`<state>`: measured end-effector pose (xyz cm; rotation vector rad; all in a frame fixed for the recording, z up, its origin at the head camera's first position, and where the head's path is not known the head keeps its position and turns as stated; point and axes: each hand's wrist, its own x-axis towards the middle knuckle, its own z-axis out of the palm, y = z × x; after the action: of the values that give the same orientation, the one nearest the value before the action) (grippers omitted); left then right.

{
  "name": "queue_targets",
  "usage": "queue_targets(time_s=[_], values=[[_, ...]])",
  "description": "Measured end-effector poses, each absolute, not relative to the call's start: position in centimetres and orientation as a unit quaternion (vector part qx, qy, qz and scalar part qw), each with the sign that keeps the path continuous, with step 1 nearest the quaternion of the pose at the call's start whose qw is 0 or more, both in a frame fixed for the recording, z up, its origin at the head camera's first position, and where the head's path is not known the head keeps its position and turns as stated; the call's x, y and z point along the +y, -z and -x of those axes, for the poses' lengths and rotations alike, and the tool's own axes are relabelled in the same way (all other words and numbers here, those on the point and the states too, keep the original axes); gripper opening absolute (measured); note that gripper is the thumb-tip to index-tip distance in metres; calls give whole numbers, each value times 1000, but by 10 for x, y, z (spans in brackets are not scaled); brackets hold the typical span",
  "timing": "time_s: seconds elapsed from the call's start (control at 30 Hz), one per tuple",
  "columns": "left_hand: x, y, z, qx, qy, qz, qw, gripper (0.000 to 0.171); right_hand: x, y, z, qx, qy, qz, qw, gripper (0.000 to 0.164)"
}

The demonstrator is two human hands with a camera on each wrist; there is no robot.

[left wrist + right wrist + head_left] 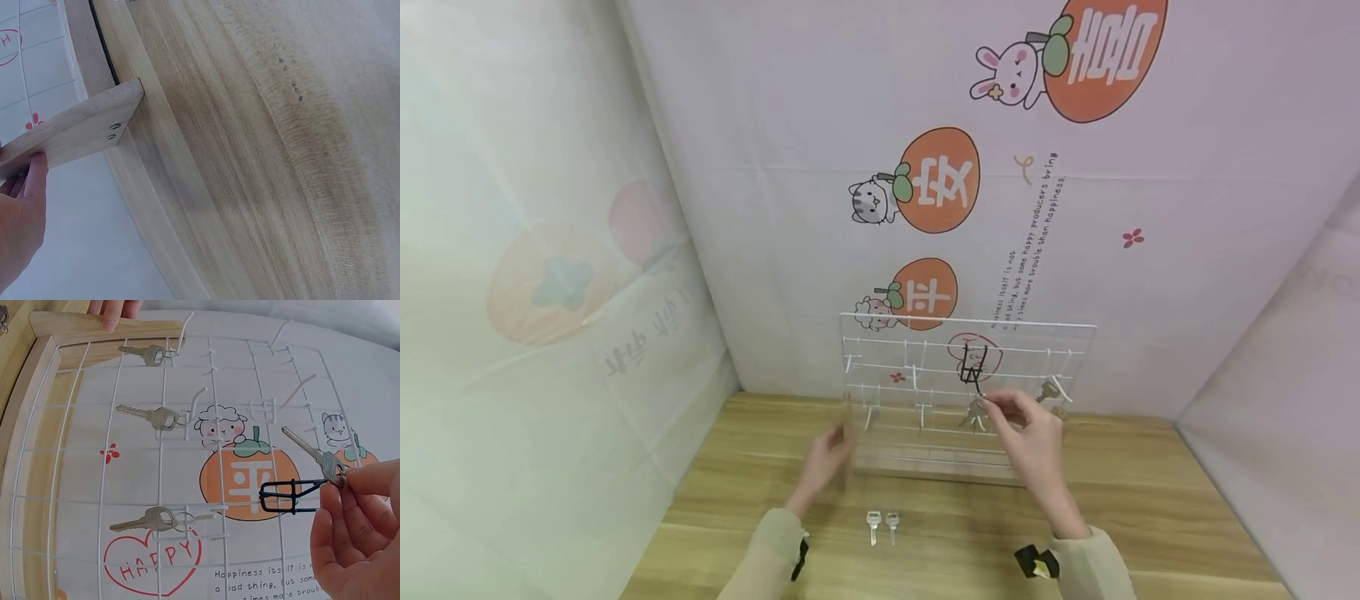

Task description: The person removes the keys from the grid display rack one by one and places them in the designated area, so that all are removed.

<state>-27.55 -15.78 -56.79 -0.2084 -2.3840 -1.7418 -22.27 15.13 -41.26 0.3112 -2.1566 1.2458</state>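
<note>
Silver key (315, 454) lies just beside the tip of the black hook (294, 495), pointing down-left in head view. Nearer right hand (356, 534) pinches its ring (342, 470); we cannot tell if the hook enters it. Left of the hook, the left hand (24, 225) grips the wooden end board (81, 128).

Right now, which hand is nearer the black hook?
Right. The right hand is right beside the black hook, pinching a key; the left hand is farther off, gripping the wooden side panel at the rack's left end.
</note>
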Motion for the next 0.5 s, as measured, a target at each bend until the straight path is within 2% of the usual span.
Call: queue_targets(time_s=[0.23,0.5], values=[[-155,561,273,-796,593,71,94,45,150,413,220,-816,-470,-119,315,6],[-162,573,281,-803,586,73,81,52,145,423,215,-822,-471,-125,294,6]])
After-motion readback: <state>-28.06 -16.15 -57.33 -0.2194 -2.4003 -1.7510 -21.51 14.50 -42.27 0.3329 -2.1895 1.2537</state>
